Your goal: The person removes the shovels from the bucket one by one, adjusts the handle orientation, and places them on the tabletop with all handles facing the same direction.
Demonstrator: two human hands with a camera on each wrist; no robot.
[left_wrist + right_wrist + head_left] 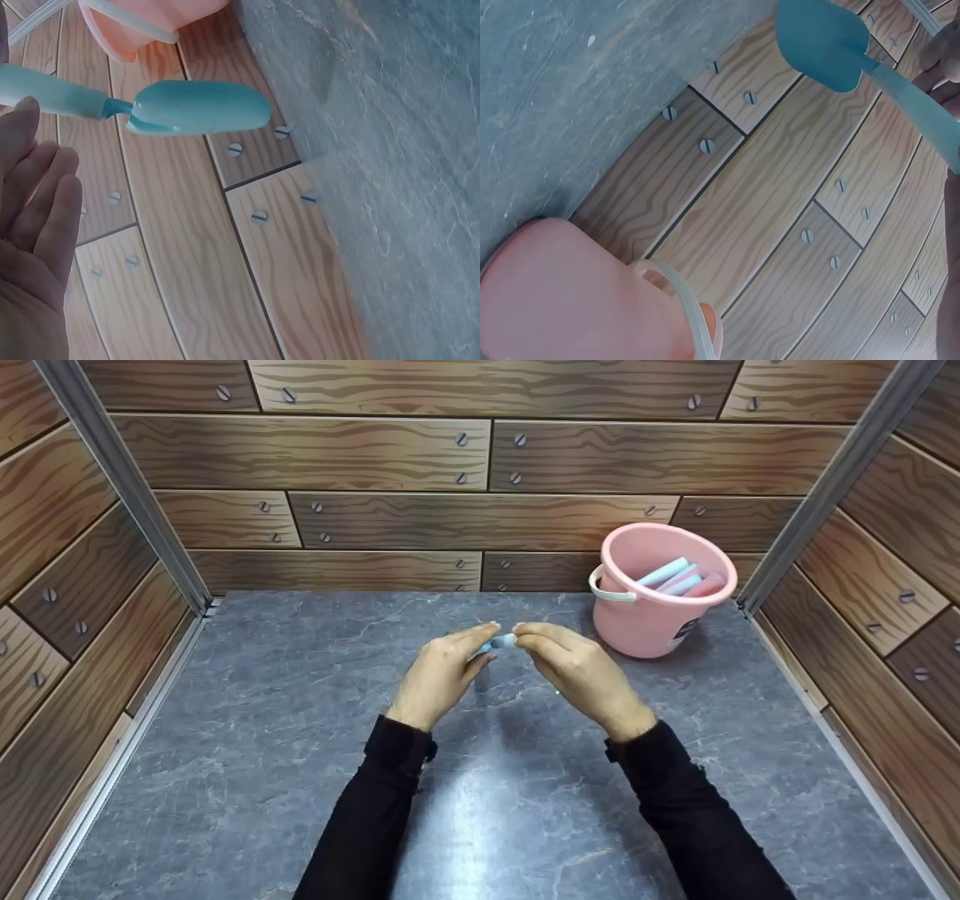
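A teal toy shovel (199,107) with a paler handle hangs over the table, its blade toward the tabletop. At the top end of the handle (911,105), the fingers of my right hand (585,671) hold it. My left hand (442,667) is close beside the handle, its fingers loosely extended. In the left wrist view one of its fingertips overlaps the handle's edge. Seen from the head, both hands hide most of the shovel, with only a bit of pale blue showing between the fingertips.
A pink bucket (634,626) with a white handle stands at the back right, holding several pale blue, pink and red pieces (679,577). Wood-patterned panels (337,454) enclose the grey marbled table (285,780) at the back and sides.
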